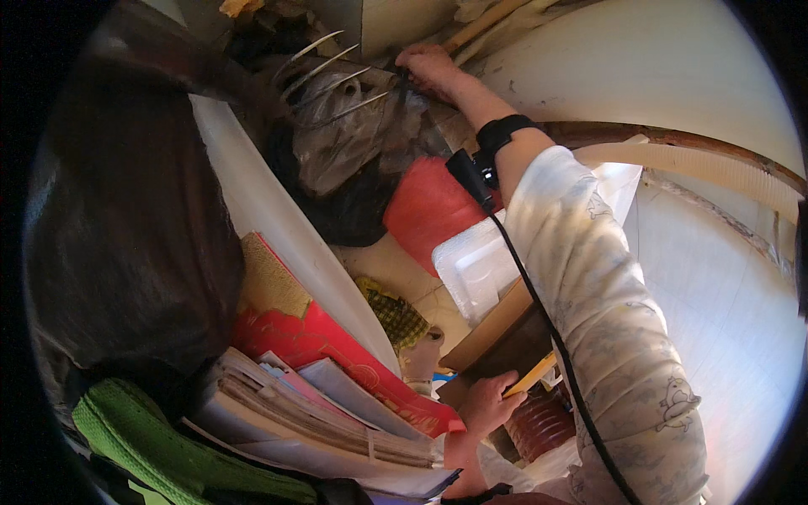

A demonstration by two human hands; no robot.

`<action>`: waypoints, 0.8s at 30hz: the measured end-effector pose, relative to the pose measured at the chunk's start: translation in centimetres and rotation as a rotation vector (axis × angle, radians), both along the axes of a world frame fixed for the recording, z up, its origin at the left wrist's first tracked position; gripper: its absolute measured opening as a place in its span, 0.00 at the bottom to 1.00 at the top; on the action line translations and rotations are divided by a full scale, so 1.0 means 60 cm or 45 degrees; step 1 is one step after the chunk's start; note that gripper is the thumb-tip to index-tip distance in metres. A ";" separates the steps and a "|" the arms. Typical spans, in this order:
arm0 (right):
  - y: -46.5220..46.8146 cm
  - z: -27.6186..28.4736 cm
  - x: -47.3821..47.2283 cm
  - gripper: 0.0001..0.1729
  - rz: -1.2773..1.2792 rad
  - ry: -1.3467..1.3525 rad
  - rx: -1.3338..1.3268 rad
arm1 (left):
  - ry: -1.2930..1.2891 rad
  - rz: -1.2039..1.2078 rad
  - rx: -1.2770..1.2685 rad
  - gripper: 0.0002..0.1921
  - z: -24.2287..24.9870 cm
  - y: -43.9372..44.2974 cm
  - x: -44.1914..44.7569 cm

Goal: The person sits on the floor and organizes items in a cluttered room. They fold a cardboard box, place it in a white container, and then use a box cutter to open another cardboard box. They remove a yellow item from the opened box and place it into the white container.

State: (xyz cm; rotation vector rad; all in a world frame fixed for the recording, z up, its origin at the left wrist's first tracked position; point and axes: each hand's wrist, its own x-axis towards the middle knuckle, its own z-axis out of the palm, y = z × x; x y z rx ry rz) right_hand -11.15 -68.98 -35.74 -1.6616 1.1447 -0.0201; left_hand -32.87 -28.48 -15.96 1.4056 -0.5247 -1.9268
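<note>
My right hand (431, 71) reaches far forward, its fingers curled on a dark strip (403, 91) at the edge of some rumpled plastic bags (334, 151); what the strip belongs to is unclear. Left of that hand, a metal fork head (325, 72) shows several curved tines. Behind my right hand runs a wooden pole (483, 26). Lower down, my left hand (489, 404) pinches a yellow strip-like thing (533, 374) between thumb and fingers, beside an open cardboard box (489, 325). The far end of the yellow thing is hidden by my right sleeve.
A red bag (432, 211) and a white foam box (473, 259) lie below my right forearm. At left are stacked papers (303, 404), a red folder (353, 360), a white panel (284, 208), and dark cloth (139, 252). A black cable (536, 303) trails along my sleeve.
</note>
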 end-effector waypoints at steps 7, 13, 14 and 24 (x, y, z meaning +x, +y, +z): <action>-0.058 0.054 -0.058 0.18 0.223 0.159 0.346 | 0.035 0.044 -0.017 0.12 -0.002 0.002 0.001; -0.080 0.054 -0.078 0.19 0.219 0.280 0.473 | 0.016 0.014 -0.023 0.12 -0.005 0.001 0.009; -0.078 0.051 -0.080 0.18 0.190 0.255 0.493 | 0.011 0.017 -0.036 0.12 -0.005 0.001 0.010; -0.036 0.018 -0.067 0.16 -0.163 0.001 0.392 | 0.037 -0.036 0.001 0.13 -0.002 -0.003 0.011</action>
